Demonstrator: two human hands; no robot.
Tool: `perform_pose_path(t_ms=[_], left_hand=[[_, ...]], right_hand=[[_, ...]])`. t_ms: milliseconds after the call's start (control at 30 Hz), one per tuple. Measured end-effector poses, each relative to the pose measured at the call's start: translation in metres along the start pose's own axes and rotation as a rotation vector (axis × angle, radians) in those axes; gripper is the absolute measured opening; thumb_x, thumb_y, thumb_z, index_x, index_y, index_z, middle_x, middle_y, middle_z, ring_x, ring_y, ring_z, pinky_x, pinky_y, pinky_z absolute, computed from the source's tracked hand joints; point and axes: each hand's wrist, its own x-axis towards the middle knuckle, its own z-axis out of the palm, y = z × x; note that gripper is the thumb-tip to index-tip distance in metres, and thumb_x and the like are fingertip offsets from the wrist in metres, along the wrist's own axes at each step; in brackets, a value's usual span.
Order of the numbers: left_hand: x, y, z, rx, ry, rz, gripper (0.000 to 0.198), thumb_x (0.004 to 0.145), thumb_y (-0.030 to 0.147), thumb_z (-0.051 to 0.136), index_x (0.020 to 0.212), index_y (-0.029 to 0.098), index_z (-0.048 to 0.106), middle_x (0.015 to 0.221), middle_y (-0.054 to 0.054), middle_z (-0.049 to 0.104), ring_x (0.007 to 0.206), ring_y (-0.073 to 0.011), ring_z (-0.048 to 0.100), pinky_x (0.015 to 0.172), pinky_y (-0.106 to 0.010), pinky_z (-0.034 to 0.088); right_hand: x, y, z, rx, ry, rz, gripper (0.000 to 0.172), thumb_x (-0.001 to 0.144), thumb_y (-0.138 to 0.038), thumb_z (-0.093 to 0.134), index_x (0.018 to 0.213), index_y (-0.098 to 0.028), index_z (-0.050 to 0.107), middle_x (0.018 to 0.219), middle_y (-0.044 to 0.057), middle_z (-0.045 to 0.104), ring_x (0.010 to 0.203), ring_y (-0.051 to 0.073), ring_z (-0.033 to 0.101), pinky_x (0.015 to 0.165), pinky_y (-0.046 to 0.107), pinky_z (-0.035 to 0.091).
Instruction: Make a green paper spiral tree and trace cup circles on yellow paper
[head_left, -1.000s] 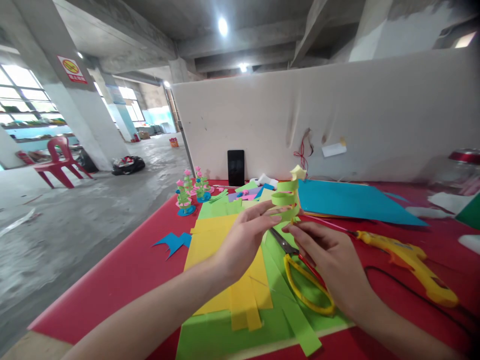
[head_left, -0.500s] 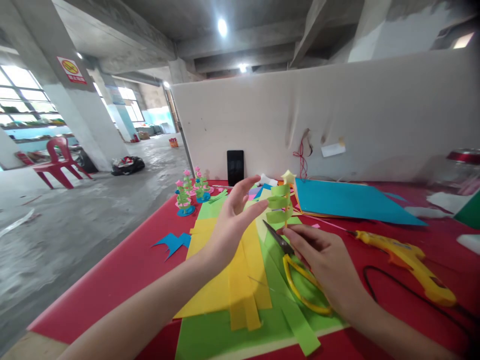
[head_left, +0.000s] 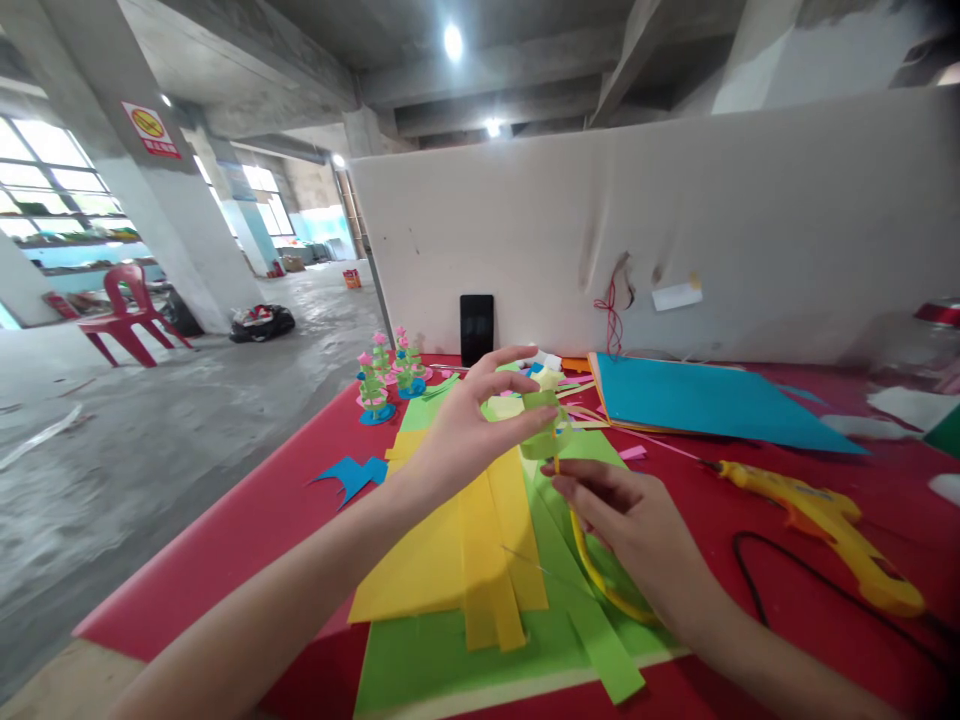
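Between my two hands stands a small green paper spiral tree with a pale yellow star on top. My right hand pinches the thin yellow stick under it. My left hand comes from the left, its thumb and forefinger closed around the spiral's upper turns and the other fingers apart. Under my right hand shows the yellow handle of the scissors; their blades are hidden. I cannot tell whether the right hand also bears the scissors. Yellow paper strips and green paper lie below.
A yellow glue gun with a black cord lies at right, near blue card sheets. Several finished paper trees stand back left, by blue paper scraps. A black phone leans against the white partition.
My left hand has moved right onto the spiral, which now looks squeezed together. The tree has shifted slightly left and down with my right hand. The scissor blades have gone out of sight.
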Motion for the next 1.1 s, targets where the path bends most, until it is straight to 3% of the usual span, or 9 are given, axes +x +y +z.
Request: perform_pose_path(t_ms=[100, 233, 333, 467, 600, 800, 1100], left_hand=[[0.005, 0.003, -0.015, 0.081, 0.022, -0.024, 0.012, 0.072, 0.027, 0.064, 0.065, 0.019, 0.057, 0.124, 0.0, 0.047, 0.116, -0.0234, 0.041, 0.095, -0.037, 0.03], [0.011, -0.008, -0.06, 0.162, 0.119, -0.066, 0.016, 0.069, 0.033, 0.066, 0.067, 0.018, 0.06, 0.126, -0.002, 0.046, 0.112, -0.0267, 0.044, 0.093, -0.038, 0.032], [0.012, -0.035, -0.106, 0.161, 0.19, -0.163, 0.022, 0.064, 0.035, 0.07, 0.073, 0.017, 0.062, 0.127, -0.004, 0.045, 0.109, -0.0275, 0.047, 0.093, -0.038, 0.033], [0.003, -0.082, -0.162, 0.18, 0.247, -0.189, 0.026, 0.057, 0.034, 0.073, 0.07, 0.014, 0.063, 0.117, -0.007, 0.053, 0.111, -0.0278, 0.045, 0.095, -0.036, 0.032], [-0.012, -0.114, -0.198, 0.205, 0.245, -0.205, 0.028, 0.061, 0.032, 0.072, 0.08, 0.013, 0.064, 0.112, -0.007, 0.056, 0.104, -0.0249, 0.05, 0.093, -0.039, 0.036], [-0.033, -0.128, -0.217, 0.281, 0.184, -0.253, 0.013, 0.073, 0.019, 0.064, 0.083, 0.011, 0.061, 0.117, -0.007, 0.052, 0.107, -0.0206, 0.048, 0.094, -0.043, 0.037], [-0.038, -0.136, -0.217, 0.318, 0.152, -0.252, 0.014, 0.076, 0.02, 0.062, 0.087, 0.012, 0.06, 0.118, -0.007, 0.05, 0.109, -0.0211, 0.046, 0.094, -0.043, 0.036]], right_hand=[[0.003, 0.003, -0.001, 0.047, -0.061, 0.064, 0.033, 0.07, -0.04, 0.062, 0.092, -0.015, 0.063, 0.051, -0.005, 0.039, 0.042, 0.004, 0.028, 0.036, 0.016, 0.02], [0.005, 0.018, 0.001, 0.053, -0.095, 0.094, 0.037, 0.073, -0.045, 0.058, 0.095, -0.015, 0.059, 0.052, -0.006, 0.037, 0.044, 0.005, 0.03, 0.037, 0.017, 0.02], [0.005, 0.037, 0.005, 0.03, -0.16, 0.153, 0.04, 0.073, -0.049, 0.057, 0.094, -0.015, 0.058, 0.054, -0.005, 0.04, 0.045, 0.007, 0.033, 0.038, 0.018, 0.021], [0.005, 0.061, 0.008, -0.011, -0.22, 0.21, 0.046, 0.071, -0.055, 0.055, 0.093, -0.015, 0.058, 0.055, -0.004, 0.042, 0.043, 0.007, 0.033, 0.038, 0.019, 0.023], [0.007, 0.075, 0.005, -0.027, -0.229, 0.261, 0.05, 0.068, -0.057, 0.056, 0.094, -0.015, 0.06, 0.057, -0.002, 0.047, 0.043, 0.007, 0.034, 0.037, 0.02, 0.023], [0.011, 0.084, 0.002, -0.013, -0.235, 0.301, 0.051, 0.063, -0.059, 0.059, 0.092, -0.017, 0.062, 0.063, 0.001, 0.052, 0.048, 0.01, 0.041, 0.038, 0.021, 0.027], [0.007, 0.082, 0.003, -0.052, -0.199, 0.323, 0.045, 0.064, -0.06, 0.057, 0.088, -0.023, 0.064, 0.067, 0.004, 0.052, 0.056, 0.016, 0.047, 0.04, 0.024, 0.032]])
